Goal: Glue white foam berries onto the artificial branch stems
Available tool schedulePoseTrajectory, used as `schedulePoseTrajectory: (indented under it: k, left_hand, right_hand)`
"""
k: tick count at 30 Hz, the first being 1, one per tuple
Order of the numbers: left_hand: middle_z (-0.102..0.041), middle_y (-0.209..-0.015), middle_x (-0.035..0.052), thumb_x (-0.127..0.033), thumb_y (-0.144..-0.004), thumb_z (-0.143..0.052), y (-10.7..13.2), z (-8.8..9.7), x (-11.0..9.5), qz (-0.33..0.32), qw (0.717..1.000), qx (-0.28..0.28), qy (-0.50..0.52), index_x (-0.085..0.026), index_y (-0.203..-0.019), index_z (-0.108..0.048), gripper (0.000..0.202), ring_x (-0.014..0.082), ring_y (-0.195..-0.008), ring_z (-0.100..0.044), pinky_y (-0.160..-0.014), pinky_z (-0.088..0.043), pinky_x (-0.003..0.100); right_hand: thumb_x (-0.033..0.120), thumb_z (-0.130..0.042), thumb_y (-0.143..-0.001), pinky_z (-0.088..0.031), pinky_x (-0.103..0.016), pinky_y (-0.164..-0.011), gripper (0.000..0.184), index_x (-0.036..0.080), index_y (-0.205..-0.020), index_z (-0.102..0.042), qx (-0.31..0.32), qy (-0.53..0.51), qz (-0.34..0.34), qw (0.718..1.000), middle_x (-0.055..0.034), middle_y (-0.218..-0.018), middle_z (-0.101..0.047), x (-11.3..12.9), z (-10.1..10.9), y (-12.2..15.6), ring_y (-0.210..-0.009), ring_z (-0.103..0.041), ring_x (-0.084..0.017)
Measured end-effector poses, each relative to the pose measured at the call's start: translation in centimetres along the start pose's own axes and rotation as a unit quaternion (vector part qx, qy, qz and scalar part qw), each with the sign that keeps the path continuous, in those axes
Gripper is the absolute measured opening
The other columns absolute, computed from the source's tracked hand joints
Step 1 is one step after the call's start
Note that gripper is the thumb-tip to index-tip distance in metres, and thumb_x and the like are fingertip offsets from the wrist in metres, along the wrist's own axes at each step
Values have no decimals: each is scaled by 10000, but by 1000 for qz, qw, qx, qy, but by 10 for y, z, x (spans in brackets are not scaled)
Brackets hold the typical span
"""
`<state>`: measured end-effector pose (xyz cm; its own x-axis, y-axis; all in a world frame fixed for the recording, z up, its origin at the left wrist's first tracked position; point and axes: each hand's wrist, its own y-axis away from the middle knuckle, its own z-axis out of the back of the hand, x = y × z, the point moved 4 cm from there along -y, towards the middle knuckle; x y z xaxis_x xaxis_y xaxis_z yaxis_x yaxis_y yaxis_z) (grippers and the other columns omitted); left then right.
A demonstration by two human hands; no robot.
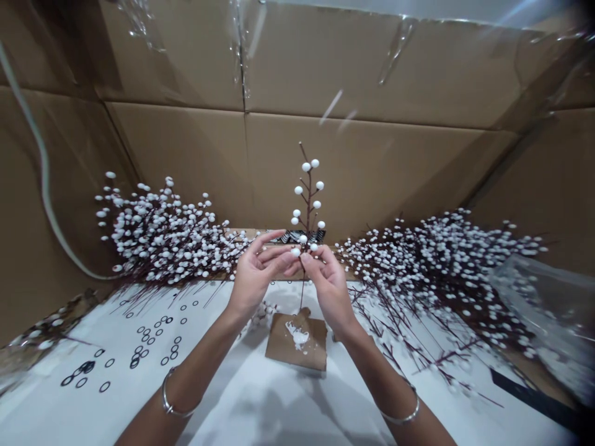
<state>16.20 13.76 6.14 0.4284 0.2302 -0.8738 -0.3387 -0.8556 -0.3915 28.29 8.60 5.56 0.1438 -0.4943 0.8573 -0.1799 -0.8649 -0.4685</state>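
Note:
An artificial berry branch point(309, 192) with white berries on a brown stem stands upright between my hands, its bare tip pointing up. My right hand point(328, 279) pinches the branch low on its berried part, thumb against the stem. On the other side, the fingers of my left hand point(256, 272) are closed at a white berry point(295, 252) near the bottom of the branch. Below, the thin stem runs down toward a piece of cardboard point(279, 350) with a smear of white paste point(297, 336) on it.
A large heap of white-berry branches point(162, 235) lies at the left, another point(432, 266) at the right. Small black rings point(146, 339) are scattered on the white tabletop point(223, 396). Cardboard walls point(372, 167) enclose the back and sides. A clear plastic bag point(548, 303) sits at far right.

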Motion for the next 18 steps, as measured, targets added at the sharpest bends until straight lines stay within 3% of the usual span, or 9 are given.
schedulePoseTrajectory:
  k: [2,5,10,14,18]
  left_hand:
    - [-695,-1148,94,-386,-816,-713,-3,3,-1,25,999,24,-18,-246,-1279,-539,515,205,-930,-704,-740,-572,286]
    - [-707,-1094,117,-471,-881,-601,-3,4,-2,56,991,81,-93,-190,-1115,-650,368,200,-879,-705,-673,-548,262]
    - [-740,-897,104,-369,-879,-619,9,-10,0,106,949,245,-164,-186,-890,-733,216,210,-879,-698,-787,-528,306]
    - [-735,-769,90,-354,-888,-594,9,-13,-3,90,952,232,-178,-181,-775,-737,251,191,-728,-687,-722,-530,308]
    - [-731,-724,83,-358,-870,-615,5,-7,2,101,954,202,-197,-176,-776,-738,239,167,-618,-663,-601,-507,260]
  right_hand:
    - [365,-585,-907,-485,-271,-807,146,229,-875,-542,-31,13,-1,999,17,-810,-653,-2,5,-2,-798,-624,-131]
    - [380,-645,-860,-459,-235,-788,182,218,-823,-569,-70,3,-17,997,19,-840,-609,-6,12,-4,-818,-576,-119]
    - [395,-723,-769,-451,-236,-630,221,230,-849,-599,-72,-78,-97,990,10,-867,-631,-9,14,-6,-740,-562,-129]
    - [333,-646,-797,-489,-280,-708,186,218,-943,-639,-19,-83,-137,987,-45,-1076,-671,-5,13,-7,-947,-608,-184]
    - [210,-545,-771,-440,-357,-990,280,225,-1041,-617,-29,-73,-57,995,-46,-1214,-637,7,21,-10,-1201,-541,-209]
